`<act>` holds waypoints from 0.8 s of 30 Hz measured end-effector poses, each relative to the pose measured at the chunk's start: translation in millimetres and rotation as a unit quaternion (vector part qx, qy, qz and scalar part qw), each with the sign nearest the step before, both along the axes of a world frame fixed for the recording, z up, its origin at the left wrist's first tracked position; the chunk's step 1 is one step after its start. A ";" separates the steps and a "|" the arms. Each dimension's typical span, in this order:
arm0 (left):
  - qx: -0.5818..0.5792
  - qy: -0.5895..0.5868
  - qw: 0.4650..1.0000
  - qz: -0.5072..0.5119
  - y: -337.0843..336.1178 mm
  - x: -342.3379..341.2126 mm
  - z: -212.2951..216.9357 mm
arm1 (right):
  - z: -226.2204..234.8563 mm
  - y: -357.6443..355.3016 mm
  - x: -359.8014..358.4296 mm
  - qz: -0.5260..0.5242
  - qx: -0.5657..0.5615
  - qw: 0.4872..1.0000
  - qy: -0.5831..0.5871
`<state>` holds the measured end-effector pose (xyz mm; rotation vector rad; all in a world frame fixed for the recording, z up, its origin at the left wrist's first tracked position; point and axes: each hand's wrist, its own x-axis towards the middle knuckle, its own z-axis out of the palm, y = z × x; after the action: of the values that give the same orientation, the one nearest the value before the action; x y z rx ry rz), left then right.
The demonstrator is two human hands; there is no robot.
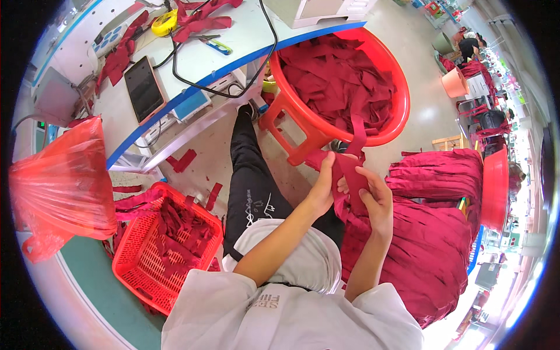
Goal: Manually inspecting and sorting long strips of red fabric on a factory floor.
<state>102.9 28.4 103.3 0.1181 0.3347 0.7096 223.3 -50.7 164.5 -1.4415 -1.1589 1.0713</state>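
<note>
Between my two hands is a dark red fabric strip, folded over and hanging in loops. My left hand is closed on its left side, thumb pointing up. My right hand grips the same cloth from the right with thumb and fingers. From there a length of the strip runs up into a round red plastic tub heaped with dark red fabric pieces. The tub rests on a red plastic stool. Beside my right forearm hangs a big bundle of dark red strips.
A white table with a blue edge carries a phone, a yellow tape measure, snips and a black cable. A red basket with scraps stands at lower left, below a red plastic bag. Other people work far right.
</note>
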 end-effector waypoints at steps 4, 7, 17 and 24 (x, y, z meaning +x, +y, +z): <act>0.026 0.045 0.996 -0.067 -6.7 7.6 -13.4 | 4.5 2.3 1.5 -0.001 -0.013 0.998 0.054; 0.011 0.051 0.992 -0.114 -10.3 10.9 -14.7 | 1.4 5.8 -0.7 0.000 0.012 1.000 0.004; 0.064 0.110 0.979 -0.160 -17.7 14.6 -18.5 | -2.6 5.0 -3.3 -0.065 0.069 0.995 -0.026; 0.075 0.106 0.990 -0.049 -7.1 9.6 -3.6 | -4.8 -3.1 3.3 -0.001 -0.041 0.999 -0.014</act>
<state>112.5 21.3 99.7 0.3524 0.4755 0.6252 226.6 -53.7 159.7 -1.5259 -1.1435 1.1124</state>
